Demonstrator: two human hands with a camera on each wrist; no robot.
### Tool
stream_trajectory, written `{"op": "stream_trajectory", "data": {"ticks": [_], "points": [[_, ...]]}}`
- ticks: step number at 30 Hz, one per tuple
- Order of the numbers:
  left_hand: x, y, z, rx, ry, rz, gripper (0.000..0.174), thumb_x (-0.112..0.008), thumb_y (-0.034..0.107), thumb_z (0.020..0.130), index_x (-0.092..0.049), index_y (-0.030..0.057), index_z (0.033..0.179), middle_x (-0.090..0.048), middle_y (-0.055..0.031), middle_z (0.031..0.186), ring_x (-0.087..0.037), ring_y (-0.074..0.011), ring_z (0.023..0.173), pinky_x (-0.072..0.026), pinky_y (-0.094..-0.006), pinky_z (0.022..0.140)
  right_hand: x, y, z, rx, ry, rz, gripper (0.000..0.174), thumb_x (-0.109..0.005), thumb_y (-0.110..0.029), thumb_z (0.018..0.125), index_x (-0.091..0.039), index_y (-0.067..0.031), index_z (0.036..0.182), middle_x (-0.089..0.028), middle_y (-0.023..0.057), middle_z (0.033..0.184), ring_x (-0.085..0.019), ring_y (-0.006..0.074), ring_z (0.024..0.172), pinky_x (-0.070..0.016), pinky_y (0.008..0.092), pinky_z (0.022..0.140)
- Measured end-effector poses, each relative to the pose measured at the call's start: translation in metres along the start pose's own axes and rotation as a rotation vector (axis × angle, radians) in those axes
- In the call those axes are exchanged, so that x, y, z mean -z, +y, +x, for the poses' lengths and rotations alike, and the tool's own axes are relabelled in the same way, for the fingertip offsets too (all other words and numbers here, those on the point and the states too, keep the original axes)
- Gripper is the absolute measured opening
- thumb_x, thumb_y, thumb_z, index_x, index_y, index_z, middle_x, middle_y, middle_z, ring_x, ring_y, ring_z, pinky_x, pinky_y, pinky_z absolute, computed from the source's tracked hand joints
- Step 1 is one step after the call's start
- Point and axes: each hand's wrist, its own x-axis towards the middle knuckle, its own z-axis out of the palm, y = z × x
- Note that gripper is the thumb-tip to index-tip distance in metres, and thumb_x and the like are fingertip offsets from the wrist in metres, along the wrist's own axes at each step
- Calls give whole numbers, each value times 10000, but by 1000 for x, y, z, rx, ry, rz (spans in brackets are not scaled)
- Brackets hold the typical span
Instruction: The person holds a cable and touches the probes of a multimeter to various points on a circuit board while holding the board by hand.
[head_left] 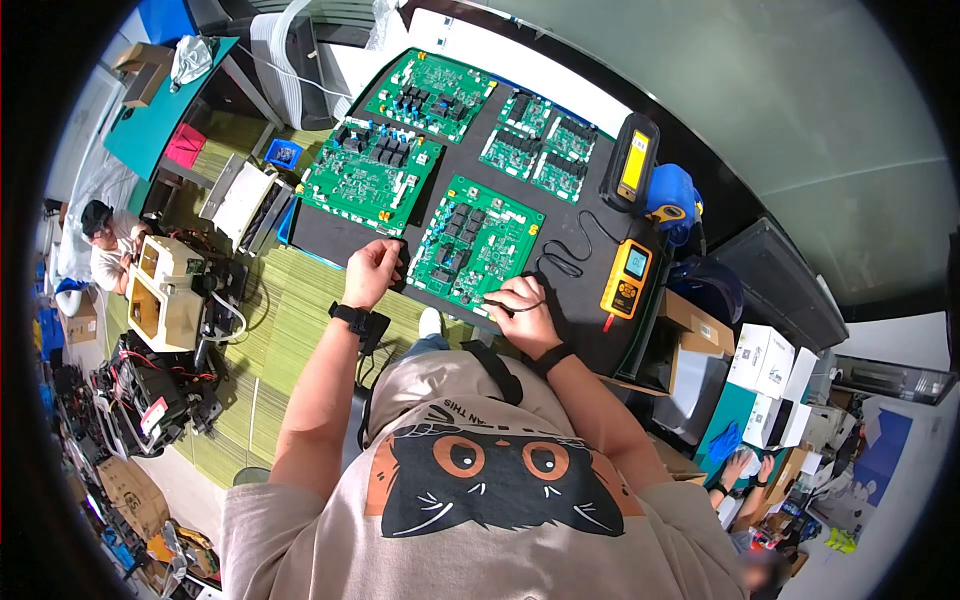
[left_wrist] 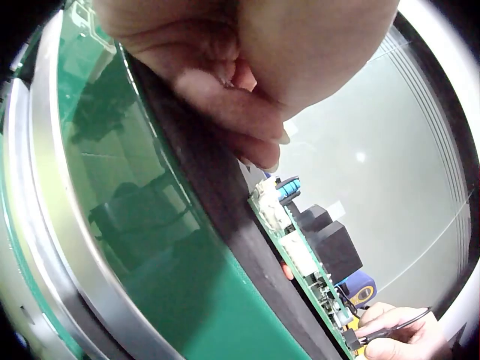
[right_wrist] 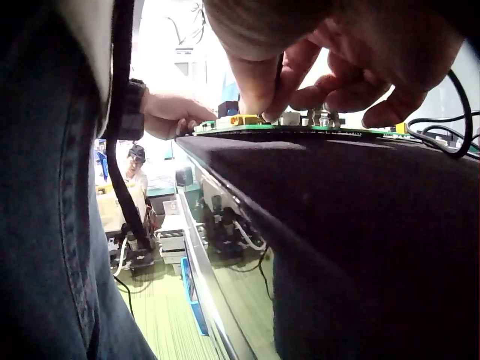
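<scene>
My left hand point(head_left: 372, 272) is at the front edge of the black mat point(head_left: 340, 238), left of the nearest green circuit board point(head_left: 478, 240). Its fingers are curled together in the left wrist view; I cannot tell whether anything is between them. Over the near right corner of that board, my right hand point(head_left: 525, 312) pinches a thin black probe point(left_wrist: 379, 334) with a cable trailing from it. Black relays and pale connectors stand up from the board. An orange handheld meter point(head_left: 627, 280) with a lit screen lies to the right, beside a looped black cable point(head_left: 562, 262).
Two more large boards, one left point(head_left: 365, 175) and one farther back point(head_left: 432, 95), share the mat with several smaller boards point(head_left: 538, 148). A black case point(head_left: 630, 165) with a yellow panel and a blue tool point(head_left: 675, 195) stand at the right. Other people work on both sides.
</scene>
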Motion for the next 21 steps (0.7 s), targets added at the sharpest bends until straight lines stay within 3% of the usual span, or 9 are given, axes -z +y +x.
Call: {"op": "stream_trajectory", "data": {"ticks": [21], "points": [[-2,2,-1,-1,8,7,230,-577,251,971,-649,35,939,-603,8,710,-542,-57,536,-445,-214,490,2,1,-4,98,-27,-82,128,-695,-232,794,-707,-108,823,-587,19,832,-550,235,867,-416,376,778]]}}
